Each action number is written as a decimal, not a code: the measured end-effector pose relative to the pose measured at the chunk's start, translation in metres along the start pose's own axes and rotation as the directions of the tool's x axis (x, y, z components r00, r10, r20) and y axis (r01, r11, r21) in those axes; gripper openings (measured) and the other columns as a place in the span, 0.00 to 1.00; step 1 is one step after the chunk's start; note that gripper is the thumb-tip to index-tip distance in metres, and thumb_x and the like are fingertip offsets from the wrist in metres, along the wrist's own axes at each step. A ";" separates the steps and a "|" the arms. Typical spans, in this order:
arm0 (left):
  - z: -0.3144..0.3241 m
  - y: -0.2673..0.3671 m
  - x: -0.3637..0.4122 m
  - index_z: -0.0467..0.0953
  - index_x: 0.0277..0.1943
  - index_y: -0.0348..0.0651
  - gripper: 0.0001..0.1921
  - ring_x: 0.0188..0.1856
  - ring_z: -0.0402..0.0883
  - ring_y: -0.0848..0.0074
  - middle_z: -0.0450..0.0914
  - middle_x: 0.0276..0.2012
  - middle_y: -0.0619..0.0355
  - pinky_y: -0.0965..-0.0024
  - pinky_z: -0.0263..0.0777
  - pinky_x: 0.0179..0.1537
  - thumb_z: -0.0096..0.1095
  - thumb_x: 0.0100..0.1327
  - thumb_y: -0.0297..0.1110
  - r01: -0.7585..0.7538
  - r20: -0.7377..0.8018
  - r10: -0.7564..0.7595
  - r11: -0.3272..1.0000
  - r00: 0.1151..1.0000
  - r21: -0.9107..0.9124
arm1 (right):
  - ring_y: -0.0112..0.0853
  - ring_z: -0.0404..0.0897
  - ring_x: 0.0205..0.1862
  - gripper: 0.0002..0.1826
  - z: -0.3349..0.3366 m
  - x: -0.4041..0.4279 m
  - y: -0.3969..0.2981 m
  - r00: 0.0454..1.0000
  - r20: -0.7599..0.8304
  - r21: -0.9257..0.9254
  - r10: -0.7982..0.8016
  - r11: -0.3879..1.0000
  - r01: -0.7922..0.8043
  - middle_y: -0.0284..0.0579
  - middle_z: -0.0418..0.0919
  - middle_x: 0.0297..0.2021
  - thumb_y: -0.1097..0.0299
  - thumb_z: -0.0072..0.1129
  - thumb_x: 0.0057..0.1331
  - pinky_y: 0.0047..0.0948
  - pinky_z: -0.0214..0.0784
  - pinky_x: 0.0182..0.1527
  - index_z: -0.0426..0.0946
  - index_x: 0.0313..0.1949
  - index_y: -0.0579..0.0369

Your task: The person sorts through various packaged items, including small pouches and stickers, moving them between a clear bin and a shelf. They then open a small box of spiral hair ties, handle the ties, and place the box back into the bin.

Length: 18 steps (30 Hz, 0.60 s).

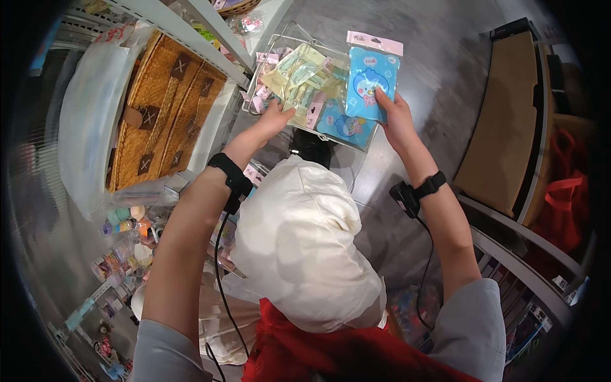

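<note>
My right hand grips a blue packaged item by its lower right side; it bears a cartoon bird and has a pink header card with a hang hole. To its left is a wire basket filled with small packets. Among them lie clear and yellowish packets, and a second blue bird packet rests at the near right corner. My left hand is at the basket's near left side, thumb over the packets and other fingers partly hidden. Whether it grasps the rim or a packet is unclear.
Left stands a shelf with woven brown bags beside translucent plastic. Small goods hang lower left. A cardboard box and a red bag occupy the right rack. Black cables run from both wrist straps. Grey floor lies beyond the basket.
</note>
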<state>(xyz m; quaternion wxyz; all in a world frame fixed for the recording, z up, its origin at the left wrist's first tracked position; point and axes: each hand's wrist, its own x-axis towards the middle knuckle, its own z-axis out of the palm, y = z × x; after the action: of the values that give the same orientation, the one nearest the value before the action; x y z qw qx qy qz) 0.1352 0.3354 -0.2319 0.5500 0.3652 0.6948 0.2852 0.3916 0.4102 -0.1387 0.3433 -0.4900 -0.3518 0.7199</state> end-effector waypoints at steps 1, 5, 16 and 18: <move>0.003 0.004 0.003 0.50 0.59 0.28 0.34 0.55 0.65 0.66 0.65 0.53 0.43 0.70 0.57 0.54 0.52 0.58 0.43 -0.004 0.013 0.004 1.000 1.000 -0.003 | 0.23 0.74 0.35 0.17 -0.012 -0.007 0.001 0.998 -0.065 -0.007 0.018 1.000 -0.018 0.39 0.74 0.37 0.62 0.51 0.61 0.25 0.66 0.40 0.66 0.45 0.60; 0.011 0.059 -0.020 0.54 0.59 0.34 0.26 0.47 0.71 0.76 0.70 0.49 0.54 0.77 0.59 0.44 0.46 0.60 0.38 0.110 0.091 -0.113 0.993 0.989 0.033 | 0.23 0.73 0.36 0.16 -0.052 -0.037 -0.004 0.988 -0.157 -0.036 0.006 0.999 -0.012 0.38 0.74 0.37 0.61 0.50 0.62 0.25 0.66 0.40 0.66 0.44 0.59; 0.043 0.113 -0.063 0.66 0.51 0.37 0.16 0.53 0.67 0.66 0.67 0.53 0.49 0.70 0.58 0.55 0.47 0.60 0.32 -0.537 0.586 0.314 0.805 0.747 0.253 | 0.27 0.72 0.41 0.17 -0.014 -0.029 0.001 0.971 0.161 0.210 0.176 0.955 -0.208 0.38 0.74 0.39 0.59 0.48 0.62 0.29 0.59 0.48 0.66 0.45 0.57; 0.021 0.083 -0.048 0.68 0.49 0.41 0.17 0.55 0.64 0.59 0.67 0.52 0.48 0.65 0.57 0.56 0.51 0.55 0.29 -0.689 0.262 0.645 0.602 0.718 0.404 | 0.27 0.72 0.41 0.16 -0.013 -0.018 0.011 0.973 0.130 0.215 0.189 0.953 -0.214 0.38 0.73 0.39 0.59 0.48 0.62 0.29 0.59 0.48 0.66 0.45 0.56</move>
<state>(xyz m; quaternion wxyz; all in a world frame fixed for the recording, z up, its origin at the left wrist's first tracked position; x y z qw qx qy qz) 0.1774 0.3432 -0.1436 0.3268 0.7330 0.5300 0.2738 0.4079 0.3918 -0.1429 0.3025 -0.4412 -0.2331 0.8121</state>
